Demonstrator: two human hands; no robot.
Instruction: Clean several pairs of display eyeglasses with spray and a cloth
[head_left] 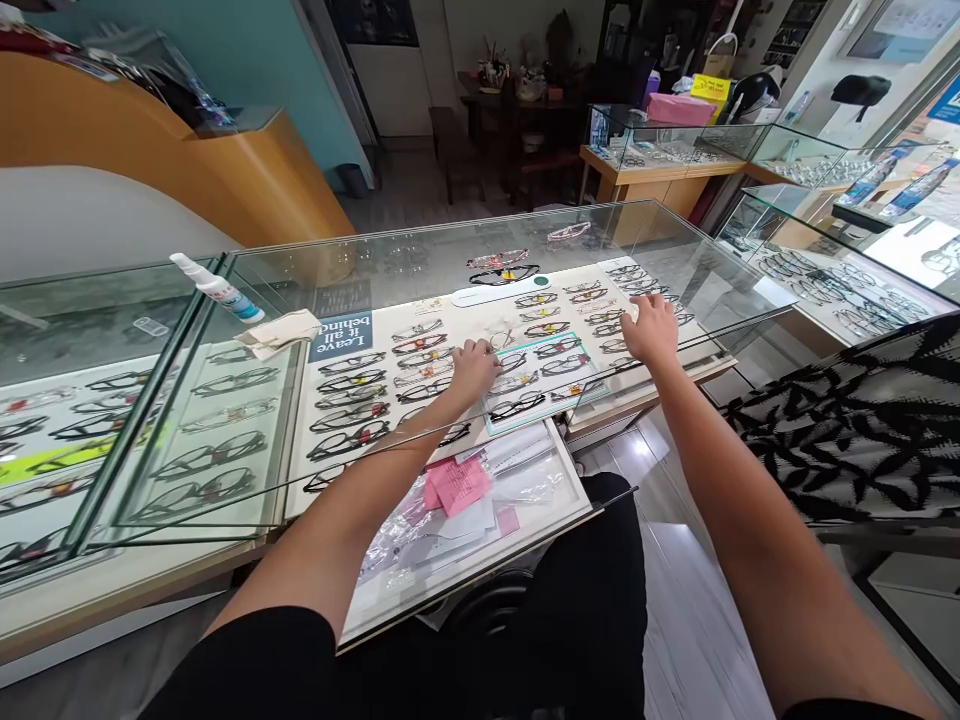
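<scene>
My left hand [476,368] is over the middle of the glass display case, its fingers curled around the edge of a thin-framed pair of eyeglasses [501,340]. To the right, my right hand [652,328] is bent over the right-hand columns of eyeglasses [630,275], fingers closed; a small pale thing shows by the thumb, too small to name. Rows of eyeglasses [349,415] lie on the white display board left of my left hand. Nearer to me, a teal-edged tray [559,402] bears several more pairs.
A pulled-out drawer [577,490] holds pink slips [457,485], papers and plastic bags in front of my body. On the glass top at left lie a white spray bottle [217,287] and a beige cloth [279,333]. More glass cases [675,165] stand at the back right.
</scene>
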